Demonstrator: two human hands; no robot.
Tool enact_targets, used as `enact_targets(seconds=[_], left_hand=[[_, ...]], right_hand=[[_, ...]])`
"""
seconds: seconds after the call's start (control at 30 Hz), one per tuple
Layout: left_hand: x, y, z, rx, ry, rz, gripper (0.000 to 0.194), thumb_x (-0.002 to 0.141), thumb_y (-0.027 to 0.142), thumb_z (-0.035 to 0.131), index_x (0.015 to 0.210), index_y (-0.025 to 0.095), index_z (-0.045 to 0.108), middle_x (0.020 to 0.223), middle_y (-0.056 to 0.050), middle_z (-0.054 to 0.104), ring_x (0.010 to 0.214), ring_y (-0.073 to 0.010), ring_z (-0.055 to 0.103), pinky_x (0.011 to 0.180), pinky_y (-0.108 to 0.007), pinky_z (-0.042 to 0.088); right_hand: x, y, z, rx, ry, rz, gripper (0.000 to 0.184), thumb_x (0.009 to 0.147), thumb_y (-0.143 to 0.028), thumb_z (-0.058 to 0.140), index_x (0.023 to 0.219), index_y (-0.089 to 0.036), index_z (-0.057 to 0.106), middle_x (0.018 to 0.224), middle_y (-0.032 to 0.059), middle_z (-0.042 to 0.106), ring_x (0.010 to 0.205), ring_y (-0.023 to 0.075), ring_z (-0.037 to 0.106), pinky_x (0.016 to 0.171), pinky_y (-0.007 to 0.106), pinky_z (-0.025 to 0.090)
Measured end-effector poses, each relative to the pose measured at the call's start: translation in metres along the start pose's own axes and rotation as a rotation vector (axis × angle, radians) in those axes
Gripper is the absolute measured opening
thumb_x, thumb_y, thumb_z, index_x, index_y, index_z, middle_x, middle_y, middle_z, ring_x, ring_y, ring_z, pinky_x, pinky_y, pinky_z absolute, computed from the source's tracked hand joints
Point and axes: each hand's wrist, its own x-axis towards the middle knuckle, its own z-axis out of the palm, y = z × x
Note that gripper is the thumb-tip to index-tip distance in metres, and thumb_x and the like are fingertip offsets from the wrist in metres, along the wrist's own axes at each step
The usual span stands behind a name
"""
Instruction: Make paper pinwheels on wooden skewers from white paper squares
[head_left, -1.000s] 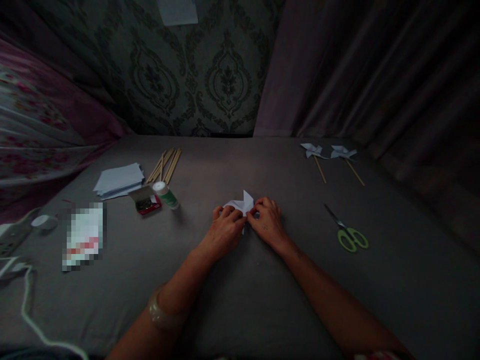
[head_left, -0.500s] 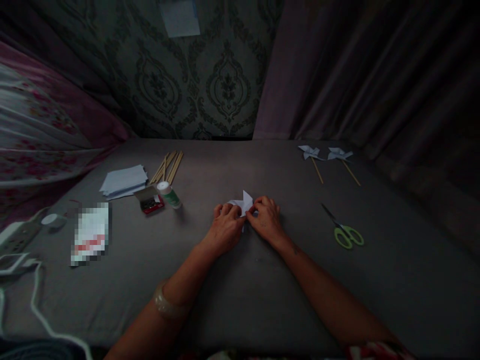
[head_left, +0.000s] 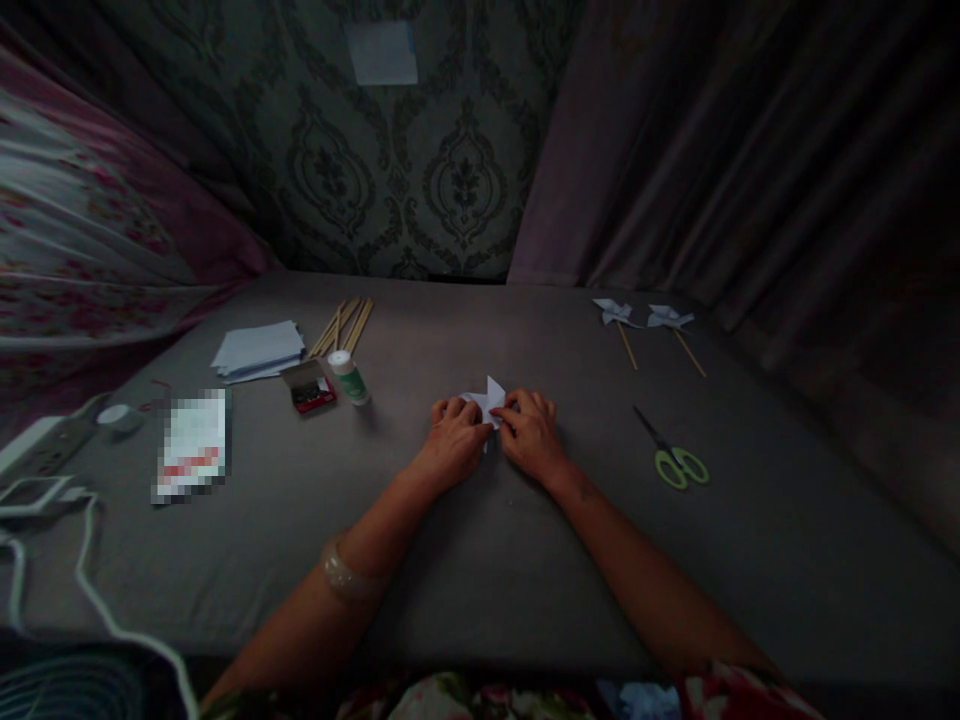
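Between my hands, at the middle of the table, is a white paper pinwheel (head_left: 491, 397), one pointed blade sticking up. My left hand (head_left: 456, 432) is closed on its left side, fingers curled over the paper. From the right, my right hand (head_left: 531, 430) pinches at the pinwheel, its thumb and index finger near the centre. Fingers cover much of the paper, and I cannot make out whether a pin is there. Two finished-looking pinwheels on sticks, one (head_left: 616, 312) and another (head_left: 670, 318), lie at the back right.
Green-handled scissors (head_left: 679, 465) lie to the right. On the left are a glue bottle (head_left: 349, 378), a small open red box (head_left: 311, 395), stacked paper (head_left: 259, 350), wooden sticks (head_left: 352, 325), a blurred packet (head_left: 191, 445), and a power strip (head_left: 49, 450) with a white cable (head_left: 112, 625).
The camera view has shifted slightly. My right fingers have moved a little inward over the pinwheel's centre; my left hand still holds its left side.
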Motion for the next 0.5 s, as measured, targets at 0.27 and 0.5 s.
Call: enact_targets(seconds=[0.27, 0.5], left_hand=[[-0.002, -0.004, 0.000, -0.090, 0.028, 0.013, 0.026, 0.085, 0.017, 0.048, 0.098, 0.020, 0.070, 0.096, -0.010, 0.063, 0.099, -0.0271, 0.048, 0.090, -0.048, 0.030], [0.040, 0.005, -0.008, -0.350, 0.267, -0.216, 0.017, 0.087, 0.020, 0.047, 0.092, 0.018, 0.064, 0.096, -0.006, 0.067, 0.098, -0.0213, 0.053, 0.090, -0.040, 0.035]], right_hand=[[0.001, -0.005, -0.004, -0.125, -0.079, -0.109, 0.028, 0.085, -0.014, 0.050, 0.100, -0.024, 0.072, 0.102, 0.0089, 0.060, 0.097, 0.0244, 0.046, 0.087, 0.041, 0.031], [0.011, -0.004, -0.001, -0.155, -0.097, -0.117, 0.031, 0.086, -0.013, 0.043, 0.106, -0.018, 0.067, 0.107, 0.0143, 0.061, 0.100, 0.0270, 0.047, 0.090, 0.043, 0.032]])
